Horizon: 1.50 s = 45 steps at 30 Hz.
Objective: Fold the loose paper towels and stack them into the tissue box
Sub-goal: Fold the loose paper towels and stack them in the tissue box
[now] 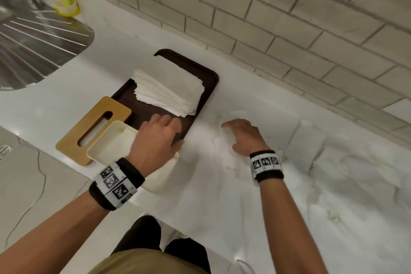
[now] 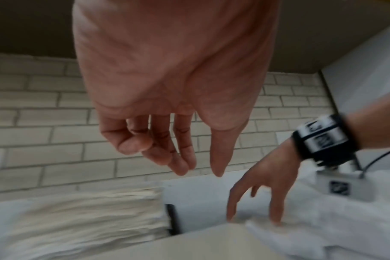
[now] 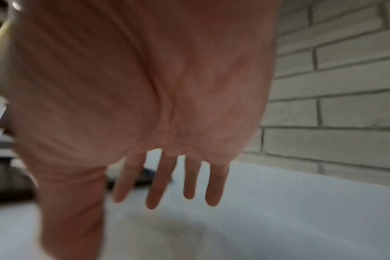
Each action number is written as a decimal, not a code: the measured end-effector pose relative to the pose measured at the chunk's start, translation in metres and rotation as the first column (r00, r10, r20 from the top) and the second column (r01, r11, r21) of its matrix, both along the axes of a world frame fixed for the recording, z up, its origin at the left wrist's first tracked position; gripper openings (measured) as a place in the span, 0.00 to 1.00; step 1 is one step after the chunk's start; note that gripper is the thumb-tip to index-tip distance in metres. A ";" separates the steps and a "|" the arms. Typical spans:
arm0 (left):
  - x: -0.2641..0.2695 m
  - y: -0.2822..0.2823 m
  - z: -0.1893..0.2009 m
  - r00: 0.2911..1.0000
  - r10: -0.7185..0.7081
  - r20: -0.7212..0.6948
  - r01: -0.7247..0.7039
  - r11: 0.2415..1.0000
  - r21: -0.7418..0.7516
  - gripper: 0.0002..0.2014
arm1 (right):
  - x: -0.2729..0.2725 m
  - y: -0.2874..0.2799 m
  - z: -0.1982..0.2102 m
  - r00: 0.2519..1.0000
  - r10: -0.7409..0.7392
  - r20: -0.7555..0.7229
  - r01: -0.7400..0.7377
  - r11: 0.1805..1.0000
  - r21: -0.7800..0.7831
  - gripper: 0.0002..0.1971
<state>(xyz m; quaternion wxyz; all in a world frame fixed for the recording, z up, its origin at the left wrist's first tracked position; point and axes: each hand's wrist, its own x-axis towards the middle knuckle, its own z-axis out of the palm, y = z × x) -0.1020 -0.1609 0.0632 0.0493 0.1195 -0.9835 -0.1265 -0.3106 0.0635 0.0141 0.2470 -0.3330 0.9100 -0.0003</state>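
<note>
Hovering above the open cream tissue box (image 1: 111,148) at the counter's near edge: left hand (image 1: 155,140), fingers loosely curled, holding nothing. Resting on a loose paper towel (image 1: 224,153) on the white countertop (image 1: 200,196): right hand (image 1: 244,137), fingers spread and straight, gripping nothing. Lying flat beside the box: bamboo slotted lid (image 1: 93,127). Sitting on the dark brown tray (image 1: 209,80): tall stack of paper towels (image 1: 169,87). Scattered to the right: more loose towels (image 1: 307,140).
</note>
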 end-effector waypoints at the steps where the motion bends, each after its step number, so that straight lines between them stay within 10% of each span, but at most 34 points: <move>1: -0.006 0.015 -0.005 0.999 -0.038 -0.019 0.039 0.999 0.032 0.16 | -0.013 0.008 -0.006 0.998 0.055 0.037 -0.057 0.997 0.052 0.40; 10: -0.027 0.095 -0.044 0.992 -0.115 0.052 0.101 0.971 0.216 0.20 | -0.017 0.044 -0.023 0.993 0.063 -0.095 -0.089 0.948 -0.305 0.13; 14: -0.025 0.098 -0.031 1.000 0.012 -0.010 -0.007 0.919 0.394 0.38 | 0.002 0.052 0.020 0.988 -0.127 0.094 0.156 0.702 -0.695 0.03; 17: -0.026 0.100 -0.003 0.979 0.195 -0.062 -0.110 0.756 0.645 0.48 | 0.027 0.044 0.059 0.958 -0.167 0.233 0.285 0.473 -0.833 0.15; 20: -0.028 0.101 0.026 0.949 0.298 -0.106 -0.072 0.532 0.843 0.37 | 0.052 0.025 0.086 0.897 -0.148 0.417 0.442 0.322 -0.837 0.04; 22: -0.025 0.097 0.038 0.904 0.371 -0.215 -0.023 0.542 0.840 0.23 | 0.067 0.009 0.094 0.887 -0.136 0.442 0.462 0.279 -0.842 0.04; 27: -0.002 0.065 0.052 0.777 0.535 -0.332 0.040 0.484 0.874 0.12 | 0.104 -0.008 0.087 0.748 -0.009 0.663 0.620 0.364 -0.695 0.25; 31: 0.034 0.020 0.050 0.717 0.628 -0.302 0.018 0.417 0.909 0.14 | 0.137 -0.022 0.068 0.690 -0.048 0.722 0.680 0.384 -0.624 0.17; 34: 0.066 -0.014 0.039 0.827 0.543 -0.147 -0.033 0.307 0.951 0.30 | 0.161 -0.045 0.051 0.716 -0.142 0.684 0.685 0.331 -0.649 0.12; 45: 0.136 -0.086 0.016 0.977 0.201 0.064 -0.161 0.514 0.842 0.52 | 0.212 -0.125 0.026 0.746 -0.329 0.579 0.665 0.303 -0.683 0.07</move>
